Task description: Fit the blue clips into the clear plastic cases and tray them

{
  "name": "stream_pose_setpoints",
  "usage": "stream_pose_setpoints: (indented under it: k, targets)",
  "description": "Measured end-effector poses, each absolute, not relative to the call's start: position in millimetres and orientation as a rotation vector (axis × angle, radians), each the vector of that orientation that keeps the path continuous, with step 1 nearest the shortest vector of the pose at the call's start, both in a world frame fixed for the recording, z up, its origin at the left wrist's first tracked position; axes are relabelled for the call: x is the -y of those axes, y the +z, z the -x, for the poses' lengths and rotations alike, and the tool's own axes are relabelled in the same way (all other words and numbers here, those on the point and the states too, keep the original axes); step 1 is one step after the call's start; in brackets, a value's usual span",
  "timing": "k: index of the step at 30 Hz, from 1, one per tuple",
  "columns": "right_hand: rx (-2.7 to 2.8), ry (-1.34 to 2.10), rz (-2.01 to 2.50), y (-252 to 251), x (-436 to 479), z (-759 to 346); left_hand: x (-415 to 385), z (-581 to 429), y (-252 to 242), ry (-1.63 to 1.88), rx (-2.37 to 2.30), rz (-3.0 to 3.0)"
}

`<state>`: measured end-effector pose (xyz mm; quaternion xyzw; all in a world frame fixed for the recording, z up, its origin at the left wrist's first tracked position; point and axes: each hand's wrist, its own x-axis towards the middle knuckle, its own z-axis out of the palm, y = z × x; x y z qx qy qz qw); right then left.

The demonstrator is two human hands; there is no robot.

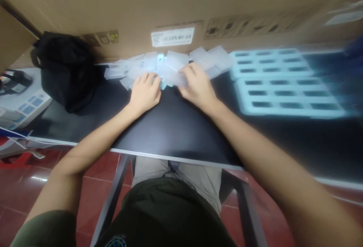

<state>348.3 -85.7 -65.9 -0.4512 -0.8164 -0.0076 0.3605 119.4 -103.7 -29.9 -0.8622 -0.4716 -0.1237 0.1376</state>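
A spread of translucent, whitish plastic pieces, flat and rectangular, lies along the back of the dark table. My left hand rests at the near edge of this spread with its fingers curled down; what its fingertips hold, if anything, is hidden. Thumb and fingers of my right hand close on the edge of one frosted plastic piece. Between the hands a light-blue strip shows among the pieces, partly covered. More frosted pieces overlap just beyond my right hand.
Two light-blue slotted trays lie on the right, blurred. A black bag stands at the left, beside a white box with dark items on it. A large cardboard box walls off the back of the table.
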Motion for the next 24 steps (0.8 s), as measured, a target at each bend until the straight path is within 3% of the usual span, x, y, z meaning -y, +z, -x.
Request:
stream_pose_setpoints:
  k: [9,17,24]
  targets:
    - [2.093,0.0,1.141,-67,85,-352,81,-118,-30,-0.39,1.226,2.547]
    - [2.075,0.021,1.134,-67,87,-352,90,-109,-36,-0.626,1.008,2.628]
    - [2.02,-0.021,1.134,-21,106,-376,119,-122,-39,-0.807,0.85,2.897]
